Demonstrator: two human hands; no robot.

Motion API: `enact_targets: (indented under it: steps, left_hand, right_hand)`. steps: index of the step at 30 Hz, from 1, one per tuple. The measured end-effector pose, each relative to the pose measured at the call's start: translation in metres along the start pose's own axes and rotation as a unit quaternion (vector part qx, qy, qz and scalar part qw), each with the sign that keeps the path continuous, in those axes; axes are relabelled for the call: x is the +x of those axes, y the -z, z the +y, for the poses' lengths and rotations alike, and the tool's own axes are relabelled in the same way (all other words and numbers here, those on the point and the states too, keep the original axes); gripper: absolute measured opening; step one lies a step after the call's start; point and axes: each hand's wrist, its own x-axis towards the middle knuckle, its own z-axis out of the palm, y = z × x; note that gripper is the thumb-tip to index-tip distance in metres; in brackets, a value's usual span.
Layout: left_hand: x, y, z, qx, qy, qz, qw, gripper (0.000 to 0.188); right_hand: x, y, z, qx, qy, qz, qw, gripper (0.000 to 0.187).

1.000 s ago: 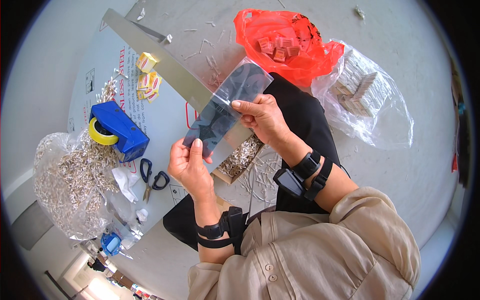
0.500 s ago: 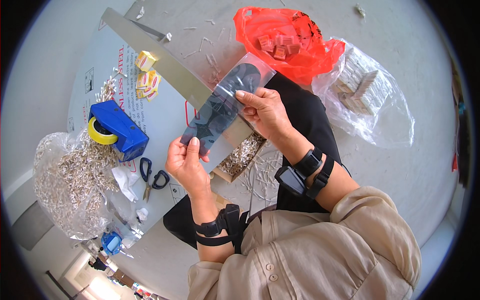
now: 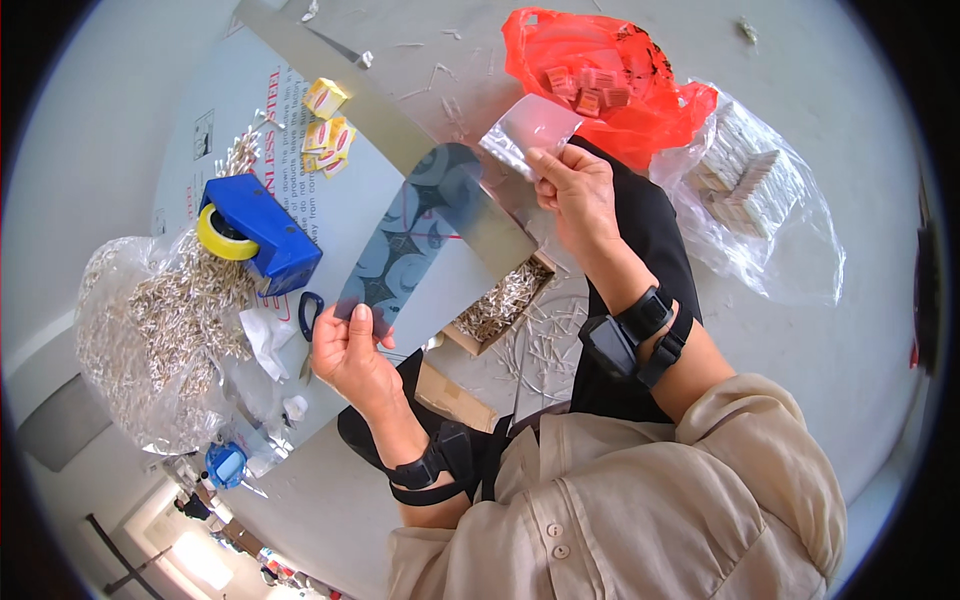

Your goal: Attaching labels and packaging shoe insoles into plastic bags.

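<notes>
My left hand [image 3: 352,355] grips the lower end of a dark, see-through plastic strip [image 3: 410,235] with a pattern of circles and pointed shapes. The strip slants up and away, its far end rounded. Held between thumb and fingers of my right hand [image 3: 575,190] is a small clear plastic bag [image 3: 535,130], apart from the strip. Beyond the strip lie several small yellow packs [image 3: 327,145] on the film-covered steel table [image 3: 375,190]. Just left of my left hand are dark-handled scissors [image 3: 309,315], partly hidden.
A blue tape dispenser [image 3: 270,235] stands beside a clear bag of loose cotton swabs [image 3: 150,340]. More swabs fill a cardboard box [image 3: 545,262] near my lap. On the floor sit a red bag [image 3: 530,40] of small packs and a clear bag [image 3: 800,240] of white bundles.
The clear bag has come off the strip: my right hand has drawn it up and away. My left hand now holds the strip alone, uncovered.
</notes>
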Motion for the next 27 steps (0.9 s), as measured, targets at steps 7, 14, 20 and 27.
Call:
enact_targets:
  steps: [7,14,20,27]
  left_hand:
    - [-0.006,0.020,0.014,-0.043,-0.037,0.037,0.998,0.008]
    - [-0.029,0.019,0.026,-0.064,-0.033,0.034,0.997,0.009]
    - [-0.049,0.014,0.031,-0.073,-0.038,0.036,0.996,0.009]
    - [-0.077,0.008,0.029,-0.089,-0.018,-0.026,0.995,0.013]
  right_hand:
    - [-0.035,-0.027,0.033,-0.289,0.001,-0.269,0.918,0.011]
    - [-0.054,-0.036,0.048,-0.637,0.320,-0.184,0.677,0.021]
    - [-0.088,-0.041,-0.004,-0.107,-0.104,-0.263,0.953,0.012]
    - [-0.109,-0.034,-0.007,0.004,-0.102,-0.188,0.977,0.014]
